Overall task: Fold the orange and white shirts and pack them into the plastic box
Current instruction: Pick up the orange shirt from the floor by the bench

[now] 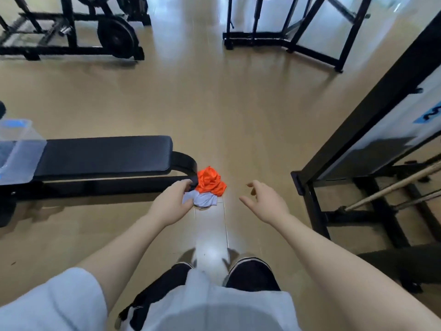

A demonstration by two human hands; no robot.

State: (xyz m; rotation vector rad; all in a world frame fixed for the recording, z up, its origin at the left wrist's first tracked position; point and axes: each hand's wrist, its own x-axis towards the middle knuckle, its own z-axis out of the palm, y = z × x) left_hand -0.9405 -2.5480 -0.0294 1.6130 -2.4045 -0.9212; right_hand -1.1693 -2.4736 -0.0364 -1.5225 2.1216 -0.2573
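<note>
An orange shirt (pixel 211 180) lies crumpled on the floor by the end of a black bench, with a white shirt (pixel 205 199) bunched just in front of it. My left hand (pixel 173 202) is stretched out over the left edge of the white shirt, fingers curled, holding nothing that I can see. My right hand (pixel 265 201) hovers to the right of the pile, fingers spread and empty. A clear plastic box (pixel 18 151) with blue clips stands on the left end of the bench.
The black padded bench (pixel 105 155) runs left from the pile. A black rack frame (pixel 362 130) with bars stands at the right. More gym machines line the far side. Tan tiled floor (pixel 210 96) lies between them. My feet are below the pile.
</note>
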